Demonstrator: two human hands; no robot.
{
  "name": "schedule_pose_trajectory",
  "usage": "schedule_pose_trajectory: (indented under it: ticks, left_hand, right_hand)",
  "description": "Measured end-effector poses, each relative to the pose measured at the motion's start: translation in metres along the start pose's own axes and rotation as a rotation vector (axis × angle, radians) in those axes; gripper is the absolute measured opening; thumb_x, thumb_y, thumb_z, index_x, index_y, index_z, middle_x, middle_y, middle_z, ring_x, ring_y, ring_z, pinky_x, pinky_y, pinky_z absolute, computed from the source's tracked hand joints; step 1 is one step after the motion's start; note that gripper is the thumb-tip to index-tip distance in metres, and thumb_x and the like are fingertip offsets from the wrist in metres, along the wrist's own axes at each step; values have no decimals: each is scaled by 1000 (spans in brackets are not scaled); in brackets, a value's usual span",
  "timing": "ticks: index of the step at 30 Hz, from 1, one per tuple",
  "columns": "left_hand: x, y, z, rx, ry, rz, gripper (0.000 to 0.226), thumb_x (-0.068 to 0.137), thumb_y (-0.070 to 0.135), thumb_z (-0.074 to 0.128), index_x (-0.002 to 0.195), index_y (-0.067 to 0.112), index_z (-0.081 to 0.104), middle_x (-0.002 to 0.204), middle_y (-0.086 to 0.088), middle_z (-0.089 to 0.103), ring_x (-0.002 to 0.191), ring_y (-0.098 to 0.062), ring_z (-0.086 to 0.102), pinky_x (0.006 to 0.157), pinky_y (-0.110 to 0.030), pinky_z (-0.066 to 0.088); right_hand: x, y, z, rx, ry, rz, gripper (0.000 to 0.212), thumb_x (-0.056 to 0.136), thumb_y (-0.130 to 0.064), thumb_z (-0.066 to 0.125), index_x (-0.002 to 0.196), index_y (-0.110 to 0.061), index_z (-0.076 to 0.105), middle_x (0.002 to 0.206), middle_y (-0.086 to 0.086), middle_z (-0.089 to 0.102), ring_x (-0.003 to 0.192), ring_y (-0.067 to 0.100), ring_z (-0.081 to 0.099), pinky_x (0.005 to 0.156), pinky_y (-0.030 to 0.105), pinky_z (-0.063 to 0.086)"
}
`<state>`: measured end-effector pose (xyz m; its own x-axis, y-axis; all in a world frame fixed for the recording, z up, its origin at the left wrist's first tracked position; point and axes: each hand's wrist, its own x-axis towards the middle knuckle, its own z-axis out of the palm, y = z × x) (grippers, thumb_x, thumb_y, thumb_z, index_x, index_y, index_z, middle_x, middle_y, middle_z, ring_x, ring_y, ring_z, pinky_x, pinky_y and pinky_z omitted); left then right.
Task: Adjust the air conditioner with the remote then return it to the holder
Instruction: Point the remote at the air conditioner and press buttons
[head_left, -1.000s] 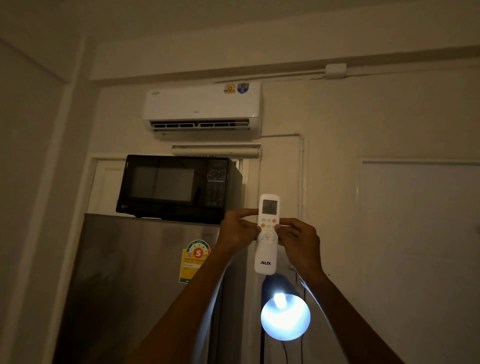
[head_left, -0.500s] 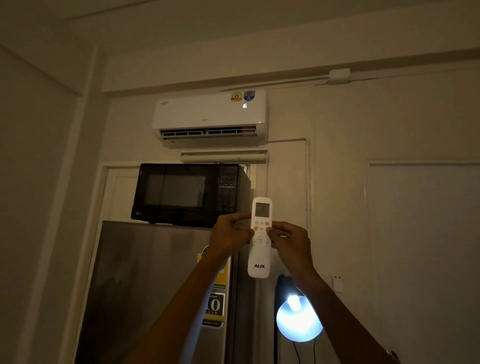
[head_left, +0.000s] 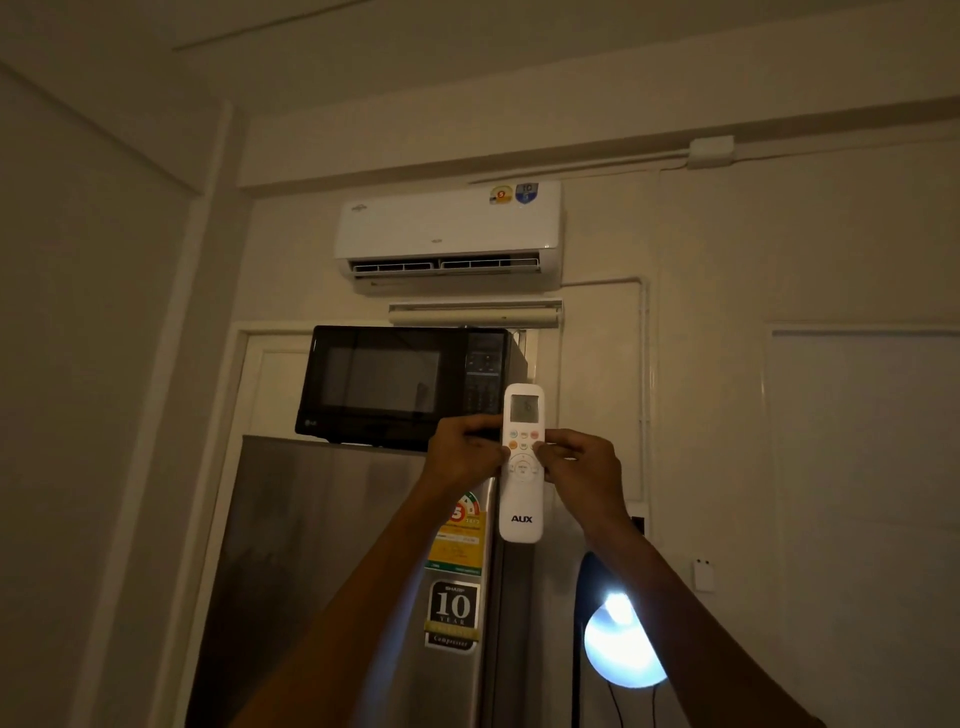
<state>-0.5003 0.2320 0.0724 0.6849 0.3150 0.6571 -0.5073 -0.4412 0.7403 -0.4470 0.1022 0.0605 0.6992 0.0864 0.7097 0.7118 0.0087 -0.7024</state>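
Head view is filled first by the tall brushed-steel refrigerator (head_left: 332, 571), on which a black microwave oven (head_left: 405, 387) is set; above both, the white wall-mounted air conditioner (head_left: 449, 234) is fixed high on the cream wall. A glowing round lamp (head_left: 621, 649) is seen low at right. The slim white remote control (head_left: 522, 462) is held upright between both raised hands, its long axis vertical and its screen end directed up toward the unit. The left hand (head_left: 462, 457) is clamped on its left edge; the right hand (head_left: 587, 470) is closed on its right edge, thumb laid on the buttons. No holder can be identified.
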Motion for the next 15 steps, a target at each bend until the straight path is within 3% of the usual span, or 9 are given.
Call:
schedule_pose_trajectory:
  ticks: [7,15]
  left_hand:
    - [5,0,-9,5,37,-5,42,82,-2,65,123,10,61,123,-15,67,111,-29,66,87,-41,58]
    - [6,2,-12,50,28,-3,42,83,0,64,124,8,60,124,-17,65,113,-31,65,90,-47,57]
  right_hand:
    - [-1,-8,12,-30,22,-27,29,84,-15,66,112,-7,65,114,14,70,97,27,69,84,44,58]
    - [-3,-9,15,-21,30,-22,30,84,-15,66,113,-7,65,114,15,70,98,27,69,83,42,58]
